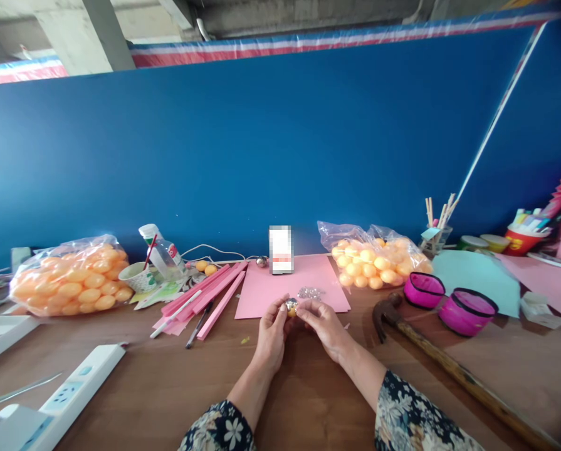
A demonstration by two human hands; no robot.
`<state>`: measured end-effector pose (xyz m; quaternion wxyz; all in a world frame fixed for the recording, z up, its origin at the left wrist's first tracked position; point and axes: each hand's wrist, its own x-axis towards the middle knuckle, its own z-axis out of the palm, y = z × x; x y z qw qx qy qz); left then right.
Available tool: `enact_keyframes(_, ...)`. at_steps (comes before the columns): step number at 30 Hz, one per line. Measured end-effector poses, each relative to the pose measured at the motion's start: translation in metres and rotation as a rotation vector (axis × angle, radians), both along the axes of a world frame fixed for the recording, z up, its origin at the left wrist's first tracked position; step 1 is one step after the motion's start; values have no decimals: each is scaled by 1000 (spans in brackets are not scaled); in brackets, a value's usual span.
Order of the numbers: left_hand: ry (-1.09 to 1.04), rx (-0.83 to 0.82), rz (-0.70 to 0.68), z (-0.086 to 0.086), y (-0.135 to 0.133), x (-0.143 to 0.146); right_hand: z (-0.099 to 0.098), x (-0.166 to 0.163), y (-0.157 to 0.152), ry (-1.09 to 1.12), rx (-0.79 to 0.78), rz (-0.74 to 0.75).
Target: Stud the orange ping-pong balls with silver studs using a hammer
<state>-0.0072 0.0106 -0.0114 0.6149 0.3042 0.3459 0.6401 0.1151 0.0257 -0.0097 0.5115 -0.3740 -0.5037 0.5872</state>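
Note:
Between my two hands is a small shiny ball, silvery on top and yellow-orange lower down. My left hand grips it from the left with thumb and fingers. From the right, the fingertips of my right hand pinch at its side; whether they hold a separate small piece I cannot make out. Just beyond the hands lies a pink paper sheet with a little heap of small silvery pieces on it. A phone stands upright at its back, and a second shiny ball sits to the left of the phone.
Bags of orange balls stand left and right. Pink paper strips, a paper cup and a bottle are left. A hammer and magenta rings lie right. A power strip is front left.

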Motion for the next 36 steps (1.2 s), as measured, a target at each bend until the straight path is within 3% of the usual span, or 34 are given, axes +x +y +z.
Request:
enact_keyframes(20,67,-8,27,0,-1,0,3,0,0,7,-33,4)
enact_keyframes(36,94,18,46,-4,2,-1,0,-1,2,-68,26,-5)
